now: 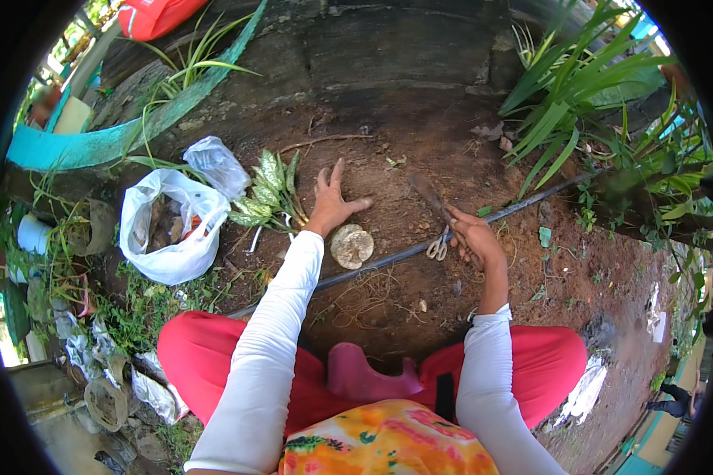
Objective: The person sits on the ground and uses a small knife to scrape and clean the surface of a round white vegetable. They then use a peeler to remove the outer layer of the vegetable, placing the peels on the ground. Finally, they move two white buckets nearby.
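My left hand [334, 205] is empty, its fingers spread low over the brown soil [386, 196]. My right hand [476, 237] grips a long, narrow hand tool [429, 193]; its blade is blurred and points at the dirt, so its exact kind is unclear. Beside that hand, a pair of scissors [437, 248] lies against a dark pipe [392, 257]. A round, pale, flat object [352, 246] rests on the ground below my left hand. Leafy cuttings with variegated green and cream leaves [267, 187] lie just left of my left hand.
A white plastic bag [175, 261] stands open at left with clumps inside, and a clear plastic bag [217, 166] lies behind it. Long-leaved plants [561, 107] overhang the right. A concrete wall [392, 53] closes the far side. A person [674, 399] is distant at lower right.
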The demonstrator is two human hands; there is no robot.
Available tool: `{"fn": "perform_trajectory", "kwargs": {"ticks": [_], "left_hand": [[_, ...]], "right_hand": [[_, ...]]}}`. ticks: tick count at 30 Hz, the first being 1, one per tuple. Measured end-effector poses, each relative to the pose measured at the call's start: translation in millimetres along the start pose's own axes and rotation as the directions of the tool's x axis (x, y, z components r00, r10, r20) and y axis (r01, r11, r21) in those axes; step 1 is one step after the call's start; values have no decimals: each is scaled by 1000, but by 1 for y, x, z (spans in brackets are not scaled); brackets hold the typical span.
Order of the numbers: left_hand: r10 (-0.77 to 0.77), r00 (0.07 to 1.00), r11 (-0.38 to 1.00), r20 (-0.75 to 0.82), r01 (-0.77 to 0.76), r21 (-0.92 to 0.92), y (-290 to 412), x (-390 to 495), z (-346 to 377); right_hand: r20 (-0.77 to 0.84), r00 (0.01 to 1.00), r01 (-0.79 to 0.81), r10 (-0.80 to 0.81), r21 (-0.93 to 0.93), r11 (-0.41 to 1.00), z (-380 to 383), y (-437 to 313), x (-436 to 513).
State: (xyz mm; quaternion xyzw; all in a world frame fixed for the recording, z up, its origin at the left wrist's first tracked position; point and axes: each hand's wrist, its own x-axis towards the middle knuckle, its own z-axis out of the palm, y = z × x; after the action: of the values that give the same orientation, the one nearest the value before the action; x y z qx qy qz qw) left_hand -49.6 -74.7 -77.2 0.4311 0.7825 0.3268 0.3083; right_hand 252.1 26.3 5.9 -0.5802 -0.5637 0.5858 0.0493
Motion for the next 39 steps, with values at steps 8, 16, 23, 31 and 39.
{"fn": "perform_trajectory", "kwargs": {"ticks": [8, 16, 23, 31, 39], "left_hand": [[0, 973, 942, 229, -78, 327, 68, -11, 64], [78, 992, 871, 95, -114, 479, 56, 0, 109], [136, 988, 903, -68, -96, 420, 39, 29, 107], [100, 995, 977, 18, -101, 190, 50, 55, 49], [49, 996, 969, 70, -64, 238, 61, 50, 36]], "right_hand": [[-468, 860, 31, -203, -349, 936, 47, 70, 71], [-327, 934, 45, -145, -293, 955, 113, 55, 51], [-210, 972, 48, -109, -275, 960, 125, 25, 25], [-140, 969, 60, -204, -667, 742, 69, -50, -12], [-218, 949, 18, -229, -686, 728, 43, -66, 12]]}}
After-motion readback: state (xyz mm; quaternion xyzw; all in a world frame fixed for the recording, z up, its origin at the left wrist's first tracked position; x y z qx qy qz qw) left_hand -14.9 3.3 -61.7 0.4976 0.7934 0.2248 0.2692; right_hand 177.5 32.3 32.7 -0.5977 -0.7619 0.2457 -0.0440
